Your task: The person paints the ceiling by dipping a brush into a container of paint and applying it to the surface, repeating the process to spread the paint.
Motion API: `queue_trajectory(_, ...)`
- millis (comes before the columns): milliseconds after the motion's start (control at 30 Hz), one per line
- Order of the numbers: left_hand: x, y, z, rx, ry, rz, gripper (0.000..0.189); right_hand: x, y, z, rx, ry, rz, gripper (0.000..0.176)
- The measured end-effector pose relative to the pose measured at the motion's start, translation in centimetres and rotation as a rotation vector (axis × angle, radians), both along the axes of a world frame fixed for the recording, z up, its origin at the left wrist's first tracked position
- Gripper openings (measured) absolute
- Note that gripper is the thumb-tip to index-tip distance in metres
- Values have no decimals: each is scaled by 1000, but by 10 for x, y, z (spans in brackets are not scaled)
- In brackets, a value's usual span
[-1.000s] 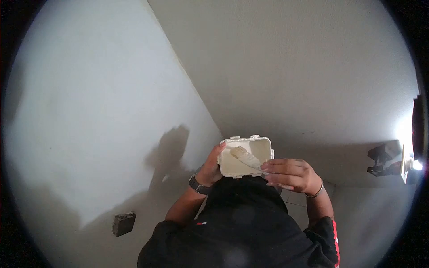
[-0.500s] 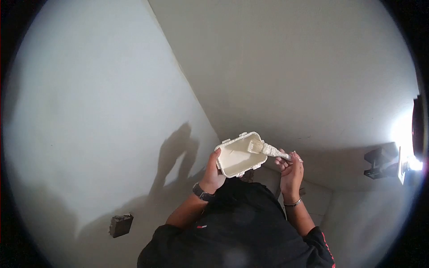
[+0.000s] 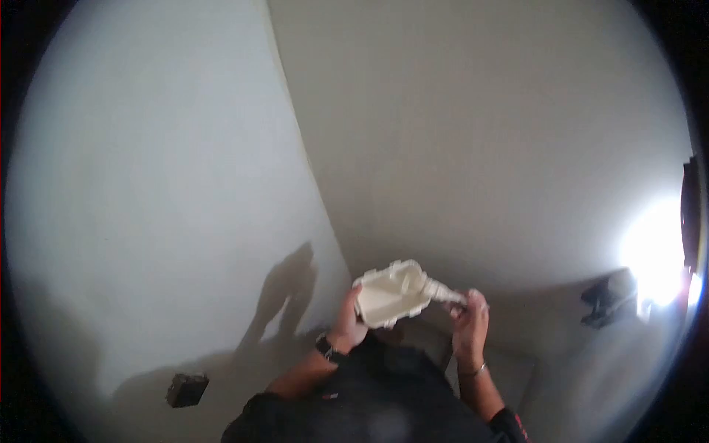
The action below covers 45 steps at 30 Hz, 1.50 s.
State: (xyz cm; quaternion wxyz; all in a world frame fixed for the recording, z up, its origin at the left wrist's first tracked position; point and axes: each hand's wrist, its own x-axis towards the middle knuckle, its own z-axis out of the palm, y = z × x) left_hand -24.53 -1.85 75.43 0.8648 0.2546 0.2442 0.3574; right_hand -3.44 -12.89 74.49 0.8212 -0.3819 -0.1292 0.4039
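My left hand (image 3: 349, 323) grips the near-left side of a cream plastic tub (image 3: 374, 316), thumb over its rim. Pale paint (image 3: 384, 297) coats the inside of the tub, which is tilted so that its opening faces me. In my right hand (image 3: 470, 323) is the handle end of a paintbrush (image 3: 442, 292), its ferrule and handle crusted with the same pale paint. The bristles lie inside the tub, over its right part. A dark watch sits on my left wrist and a metal bracelet on my right.
Two plain walls meet at a corner line (image 3: 303, 140) ahead. A dark electrical box (image 3: 187, 389) is set in the left wall. On the right, a bright lamp (image 3: 661, 284) glares beside a dark bracket (image 3: 609, 298). My shadow falls on the left wall.
The tub, brush and both hands now appear lower in the view as the camera has tilted up. The brush head sits a little deeper in the tub.
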Motion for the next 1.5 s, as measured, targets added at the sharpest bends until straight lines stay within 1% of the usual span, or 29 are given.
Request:
queue_trajectory(33, 4, 0, -10, 13, 43, 54, 56, -1, 2, 7, -45, -23, -65, 21)
queue_trajectory(67, 3, -6, 1, 104, 10, 13, 59, 6, -1, -2, 15, -6, -28, 20)
queue_trajectory(100, 6, -6, -11, 285, 137, 78, 59, 14, -1, -15, 78, 8, 15, 19)
queue_trajectory(133, 4, -2, -8, 76, -2, 21, 57, 18, 0, -24, 83, -6, 32, 19)
queue_trajectory(167, 2, 3, -11, 51, 84, 24, 57, 21, 1, -23, 74, -18, 44, 19)
queue_trajectory(200, 4, 0, -6, 67, 119, 38, 59, 23, 3, -8, 117, -52, 39, 19)
queue_trajectory(233, 4, -3, -4, 102, 91, 36, 59, 18, -1, 8, 103, 4, 33, 17)
queue_trajectory(267, 6, -7, -4, 111, 9, 14, 60, 19, -6, 21, 84, 65, 31, 16)
queue_trajectory(333, 0, -5, -20, 126, -108, -64, 61, 31, -9, 32, 184, 4, 35, 16)
queue_trajectory(433, 2, -30, 6, 122, -43, -16, 61, 65, -23, 91, 375, -112, 52, 19)
queue_trajectory(500, 7, -40, -1, 119, -73, -5, 62, 80, -33, 138, 488, -157, -44, 23)
queue_trajectory(533, 9, -35, 1, 85, -118, 14, 62, 81, -24, 179, 539, -173, -112, 25)
queue_trajectory(567, 11, -28, -1, 80, -120, 3, 62, 93, -12, 206, 577, -296, -100, 27)
queue_trajectory(600, 15, -26, -9, 162, -198, 57, 57, 93, -6, 235, 587, -394, -181, 27)
queue_trajectory(633, 17, -20, -12, 244, -278, 112, 53, 102, 7, 264, 688, -548, -185, 28)
queue_trajectory(700, 22, -11, -28, 303, -230, 142, 53, 107, 25, 329, 830, -820, -257, 27)
queue_trajectory(800, 29, 0, -43, 372, -212, 174, 53, 120, 58, 417, 965, -1028, -462, 31)
queue_trajectory(867, 31, 11, -62, 353, -249, 165, 54, 102, 74, 466, 944, -1126, -661, 30)
queue_trajectory(933, 35, 12, -62, 309, -211, 176, 56, 117, 88, 508, 885, -1735, -1192, 24)
queue_trajectory(967, 34, 11, -62, 256, -164, 193, 58, 104, 88, 520, 891, -1740, -1198, 24)
queue_trajectory(1033, 42, 15, -75, 222, -170, 201, 62, 86, 92, 531, 880, -2126, -1221, 21)
queue_trajectory(1067, 42, 17, -81, 214, -173, 196, 61, 82, 96, 536, 881, -2129, -1222, 21)
queue_trajectory(1133, 45, 23, -92, 205, -177, 191, 61, 78, 105, 542, 726, -2399, -1172, 21)
queue_trajectory(1233, 62, 30, -107, 218, -230, 152, 60, 87, 112, 545, 648, -2518, -1128, 20)
queue_trajectory(1267, 70, 32, -116, 163, -229, 181, 59, 91, 113, 546, 650, -2524, -1124, 20)
queue_trajectory(1333, 85, 34, -126, 102, -235, 211, 59, 102, 112, 548, 565, -2642, -1235, 18)
queue_trajectory(1400, 92, 33, -128, 119, -194, 140, 59, 115, 107, 544, 511, -2655, -1230, 17)
queue_trajectory(1467, 109, 31, -132, 131, -188, 156, 59, 125, 97, 540, 449, -2668, -1222, 16)
queue_trajectory(1500, 118, 29, -134, 149, -179, 173, 59, 129, 89, 539, 429, -2742, -1257, 16)
